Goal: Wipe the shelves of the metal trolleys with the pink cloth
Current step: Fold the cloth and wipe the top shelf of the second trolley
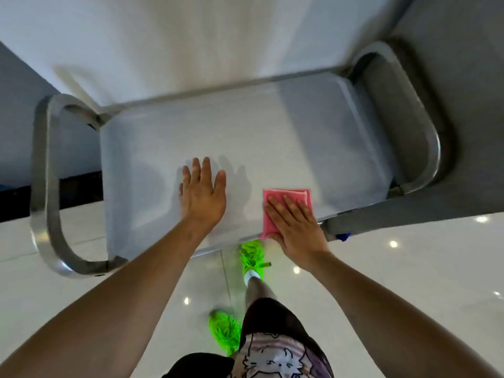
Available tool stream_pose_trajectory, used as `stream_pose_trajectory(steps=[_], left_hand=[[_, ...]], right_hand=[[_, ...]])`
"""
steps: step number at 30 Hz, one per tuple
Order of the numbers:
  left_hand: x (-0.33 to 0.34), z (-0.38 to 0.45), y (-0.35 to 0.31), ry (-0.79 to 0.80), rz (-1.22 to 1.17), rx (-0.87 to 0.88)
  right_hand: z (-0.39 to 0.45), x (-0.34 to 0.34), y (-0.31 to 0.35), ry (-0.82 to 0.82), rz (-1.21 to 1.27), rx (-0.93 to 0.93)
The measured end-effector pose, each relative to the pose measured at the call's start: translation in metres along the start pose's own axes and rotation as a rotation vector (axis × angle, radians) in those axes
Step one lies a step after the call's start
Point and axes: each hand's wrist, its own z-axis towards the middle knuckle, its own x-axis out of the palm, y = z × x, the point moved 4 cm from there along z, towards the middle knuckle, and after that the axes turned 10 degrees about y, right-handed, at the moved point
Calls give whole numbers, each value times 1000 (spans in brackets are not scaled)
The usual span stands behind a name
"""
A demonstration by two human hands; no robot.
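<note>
Left hand (203, 196) is lying flat, fingers straight, on the shelf (313, 126) mid-front, holding nothing. Right hand (296, 226) is pressing the cloth (283, 195) flat at the shelf's front edge, right of centre, fingers straight. Cloth is looking pink, folded square. Judgement: wiping is just under way; any lower shelves are not showing.

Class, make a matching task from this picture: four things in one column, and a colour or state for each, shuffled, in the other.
Column one:
1. cloth
2. shoes
3. left hand
4. trolley handle

Column two:
A. bright green
B. shiny curved metal
C. pink, pressed under the right hand
D. flat on the top shelf, holding nothing

Pairs: 1-C, 2-A, 3-D, 4-B
</note>
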Motion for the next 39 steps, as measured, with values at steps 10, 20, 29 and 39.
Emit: stream_pose_trajectory(steps=[10,20,29,39], left_hand=[[52,33,-81,113,84,166],[66,39,-109,121,56,248],[63,71,-101,68,21,216],[47,111,-110,-19,92,210]], right_hand=[[-60,-24,-156,-17,228,529],[-35,-29,-180,86,323,614],[-20,-53,-202,25,256,249],[92,-74,-224,-106,203,548]])
